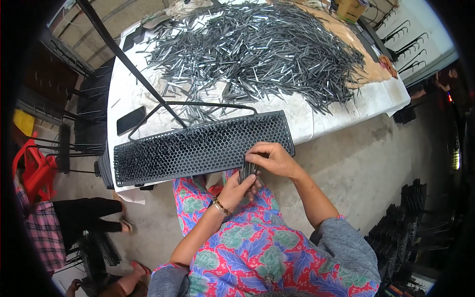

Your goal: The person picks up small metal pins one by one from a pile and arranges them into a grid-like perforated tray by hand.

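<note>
A bundle of thin black strips [248, 171] stands up out of my left hand [239, 189], whose fingers are wrapped round it. My right hand [271, 159] pinches at the top of this bundle; its fingertips partly hide what they grip. Just beyond both hands lies a long black perforated panel [213, 154], tilted along the table's near edge. Black tufts fill many holes at its left end and along its far side, while holes in the middle and near right show open. A bent metal rod frame [208, 104] with a long pole [123, 57] joins the panel's far side.
A large heap of loose black strips [257, 49] covers much of the white-covered table [302, 119]. A dark phone [131, 120] lies left of the pole. Red chairs [37, 168] and people stand at left. Stacked black racks [408, 218] are on the floor at right.
</note>
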Motion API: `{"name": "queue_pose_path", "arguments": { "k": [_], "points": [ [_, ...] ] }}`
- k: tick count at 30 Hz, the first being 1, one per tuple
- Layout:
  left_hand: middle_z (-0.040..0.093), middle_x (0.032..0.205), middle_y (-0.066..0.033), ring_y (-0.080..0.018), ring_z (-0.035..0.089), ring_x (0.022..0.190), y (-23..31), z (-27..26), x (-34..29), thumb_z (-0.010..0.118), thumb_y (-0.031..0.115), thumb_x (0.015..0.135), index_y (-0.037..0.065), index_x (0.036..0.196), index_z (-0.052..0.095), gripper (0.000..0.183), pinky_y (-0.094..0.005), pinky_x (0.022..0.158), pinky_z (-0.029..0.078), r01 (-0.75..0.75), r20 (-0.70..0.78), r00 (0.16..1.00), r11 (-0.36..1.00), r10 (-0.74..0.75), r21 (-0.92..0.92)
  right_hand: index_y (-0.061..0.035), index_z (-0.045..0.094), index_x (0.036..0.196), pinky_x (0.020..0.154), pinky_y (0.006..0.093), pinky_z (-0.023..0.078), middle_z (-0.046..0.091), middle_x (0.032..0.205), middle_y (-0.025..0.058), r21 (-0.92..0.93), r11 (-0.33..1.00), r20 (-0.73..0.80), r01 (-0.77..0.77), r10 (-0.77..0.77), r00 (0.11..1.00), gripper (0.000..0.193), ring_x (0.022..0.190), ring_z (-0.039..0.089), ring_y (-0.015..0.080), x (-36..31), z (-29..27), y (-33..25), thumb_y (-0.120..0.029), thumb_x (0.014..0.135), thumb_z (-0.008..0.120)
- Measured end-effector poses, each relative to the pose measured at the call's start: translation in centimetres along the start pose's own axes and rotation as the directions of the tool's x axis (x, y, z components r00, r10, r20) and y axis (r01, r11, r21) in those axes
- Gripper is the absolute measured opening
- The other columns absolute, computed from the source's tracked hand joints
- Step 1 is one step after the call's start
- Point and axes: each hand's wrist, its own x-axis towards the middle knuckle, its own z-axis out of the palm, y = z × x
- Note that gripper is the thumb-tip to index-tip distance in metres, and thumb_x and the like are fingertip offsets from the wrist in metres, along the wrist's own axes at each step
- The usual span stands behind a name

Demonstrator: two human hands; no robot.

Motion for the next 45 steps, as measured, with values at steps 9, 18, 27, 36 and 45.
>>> {"name": "queue_pose_path", "arguments": {
  "k": [9,18,27,36,45],
  "points": [
    [0.059,0.081,-0.0019,-0.0069,0.053,0.063,0.2,0.0,0.1,0.051,0.025,0.094,0.005,0.11,0.051,0.025,-0.0211,0.049,0.046,-0.014,0.011,1.0,1.0,0.014,0.028,0.0016,0.067,0.089,0.064,0.0252,0.045,0.063,0.081,0.007,0.074,0.997,0.001,0.024,-0.024,1.0,0.017,0.071,0.057,0.0118,0.2,-0.1,0.3,-0.013,0.081,0.066],
    [0.058,0.08,-0.0005,-0.0059,0.052,0.061,0.0,-0.1,0.4,0.051,0.023,0.095,0.005,0.109,0.053,0.023,-0.0201,0.049,0.045,-0.045,-0.021,0.999,0.998,0.044,-0.036,0.0001,0.068,0.087,0.06,0.0211,0.044,0.064,0.082,0.0029,0.116,0.992,-0.042,-0.046,0.051,0.998,0.013,0.07,0.056,0.0071,0.2,-0.1,0.0,-0.011,0.081,0.068],
    [0.058,0.08,-0.0013,-0.006,0.052,0.062,-0.6,-0.3,0.8,0.051,0.022,0.094,0.004,0.108,0.053,0.024,-0.0202,0.05,0.045,0.002,-0.082,0.997,0.997,-0.008,-0.079,0.0005,0.068,0.089,0.063,0.0223,0.045,0.065,0.082,0.0049,-0.26,0.958,-0.49,0.119,-0.237,0.839,0.012,0.071,0.058,0.0091,1.8,-5.3,-0.6,-0.009,0.082,0.066],
    [0.06,0.082,-0.0023,-0.0067,0.053,0.066,-0.9,-0.6,0.9,0.053,0.022,0.093,0.004,0.109,0.053,0.024,-0.0209,0.051,0.044,0.07,-0.113,0.99,0.992,-0.082,-0.105,0.0005,0.066,0.087,0.065,0.0287,0.047,0.065,0.082,0.0119,-0.416,0.896,-0.468,0.152,-0.354,0.809,0.011,0.072,0.062,0.0216,3.8,-6.0,2.1,-0.008,0.08,0.066],
    [0.06,0.083,-0.0018,-0.006,0.053,0.066,0.0,0.3,0.6,0.052,0.022,0.094,0.006,0.108,0.053,0.022,-0.0203,0.051,0.044,-0.009,-0.16,0.987,0.99,-0.013,-0.138,0.0008,0.067,0.09,0.062,0.0255,0.047,0.067,0.08,0.0079,-0.267,0.953,-0.474,0.144,-0.26,0.841,0.014,0.069,0.061,0.0144,3.3,-5.8,1.9,-0.01,0.081,0.066]
  ]
}}
